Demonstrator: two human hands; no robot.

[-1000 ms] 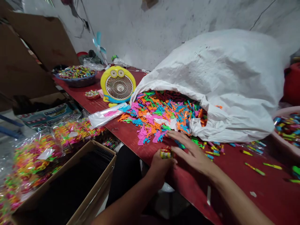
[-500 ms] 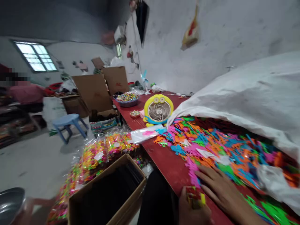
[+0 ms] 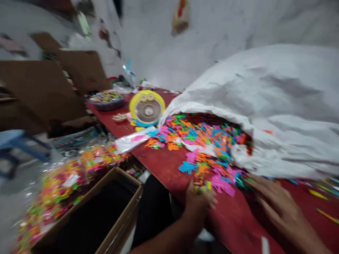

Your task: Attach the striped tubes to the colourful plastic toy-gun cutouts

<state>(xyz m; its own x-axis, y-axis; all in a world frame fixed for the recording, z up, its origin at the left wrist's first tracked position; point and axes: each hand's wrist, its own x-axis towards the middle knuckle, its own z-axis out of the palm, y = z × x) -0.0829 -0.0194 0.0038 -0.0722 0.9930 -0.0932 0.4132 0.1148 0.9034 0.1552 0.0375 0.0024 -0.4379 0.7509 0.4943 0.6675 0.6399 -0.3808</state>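
My left hand (image 3: 197,204) is closed around a small red and yellow packet (image 3: 201,186) at the table's front edge; blur hides what the packet is exactly. My right hand (image 3: 280,206) is further right, its fingers stretched out, with the fingertips beside a shiny green-blue bit (image 3: 240,181) at the rim of the heap. That heap of flat plastic pieces (image 3: 203,135), in pink, orange, blue and green, spills from the mouth of a big white sack (image 3: 267,88). A few pink pieces (image 3: 221,183) lie between my hands on the red table (image 3: 169,173).
A yellow toy-faced fan (image 3: 147,108) stands behind the heap, with a clear bag (image 3: 135,139) before it. Left of my leg is an open cardboard box (image 3: 116,208) beside bags of colourful pieces (image 3: 63,183). A basin of small items (image 3: 106,102) sits further back.
The view has swung to the right. My right hand has moved away from the left one, along the heap's edge, and the sack's mouth covers more of the pieces. The packet stays in my left hand.
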